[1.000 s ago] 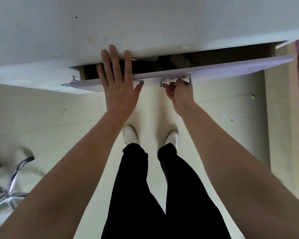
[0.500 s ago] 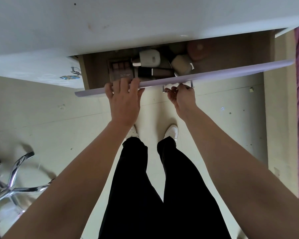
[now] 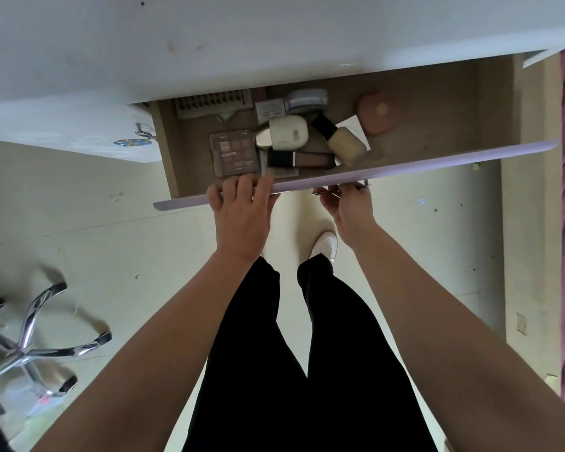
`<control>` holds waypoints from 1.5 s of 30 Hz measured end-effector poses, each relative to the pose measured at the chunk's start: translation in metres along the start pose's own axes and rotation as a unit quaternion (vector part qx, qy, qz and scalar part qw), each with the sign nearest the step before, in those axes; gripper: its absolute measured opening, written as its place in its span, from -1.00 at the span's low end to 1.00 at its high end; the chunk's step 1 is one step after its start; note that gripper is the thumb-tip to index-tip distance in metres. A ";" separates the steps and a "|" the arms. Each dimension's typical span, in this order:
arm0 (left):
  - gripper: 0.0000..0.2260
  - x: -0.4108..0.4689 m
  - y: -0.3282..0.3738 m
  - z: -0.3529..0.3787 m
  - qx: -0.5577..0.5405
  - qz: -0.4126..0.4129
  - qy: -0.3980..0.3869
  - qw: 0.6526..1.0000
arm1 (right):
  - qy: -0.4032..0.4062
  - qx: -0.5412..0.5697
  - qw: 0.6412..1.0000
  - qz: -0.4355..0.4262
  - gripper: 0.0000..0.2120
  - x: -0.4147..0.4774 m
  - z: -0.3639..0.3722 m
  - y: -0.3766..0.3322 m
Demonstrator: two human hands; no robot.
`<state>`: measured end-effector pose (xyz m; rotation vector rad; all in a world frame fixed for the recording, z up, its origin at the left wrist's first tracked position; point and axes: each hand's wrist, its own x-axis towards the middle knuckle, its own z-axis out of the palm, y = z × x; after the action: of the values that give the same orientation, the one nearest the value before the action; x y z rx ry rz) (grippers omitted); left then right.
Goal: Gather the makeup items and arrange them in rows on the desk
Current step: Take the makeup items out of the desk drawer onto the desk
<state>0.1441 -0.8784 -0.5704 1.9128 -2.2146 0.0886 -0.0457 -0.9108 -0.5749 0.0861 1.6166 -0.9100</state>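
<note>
**Q:** Lilac drawer front [image 3: 437, 161], drawn well out in the last second. Who holds it?

**A:** Both hands. The left hand [image 3: 242, 216] curls its fingers over the front's top edge. The right hand [image 3: 349, 207] pinches the metal handle [image 3: 340, 187] on its near face.

**Q:** And behind the front?

**A:** The makeup items, barely glimpsed a second ago. A palette [image 3: 235, 153] and a dark tube [image 3: 300, 159] lie just behind it. A white bottle [image 3: 287, 132] and a cream bottle [image 3: 343, 140] lie farther back, a pink compact [image 3: 377, 112] and a jar [image 3: 306, 100] farthest.

**Q:** The desk [image 3: 209, 44]?

**A:** Beyond the front, white-topped. The opening looks done, and lifting the items out likely comes next.
</note>
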 end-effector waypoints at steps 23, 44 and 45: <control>-0.77 0.003 -0.003 -0.007 -0.007 0.015 -0.039 0.999 | 0.098 -0.066 0.991 -0.069 -0.15 -0.038 0.014 -0.033; -0.72 0.082 -0.045 -0.037 -0.150 -0.129 -0.295 0.935 | 0.205 -0.459 0.747 -0.435 -0.17 -0.054 0.011 -0.059; -0.64 0.092 -0.053 -0.033 -0.111 -0.127 -0.331 0.928 | 0.151 -0.497 0.729 -0.447 -0.28 -0.050 0.019 -0.066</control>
<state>0.1878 -0.9698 -0.5250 2.2999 -2.1583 -0.9372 -0.0511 -0.9462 -0.4985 -1.4820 2.2954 -0.5722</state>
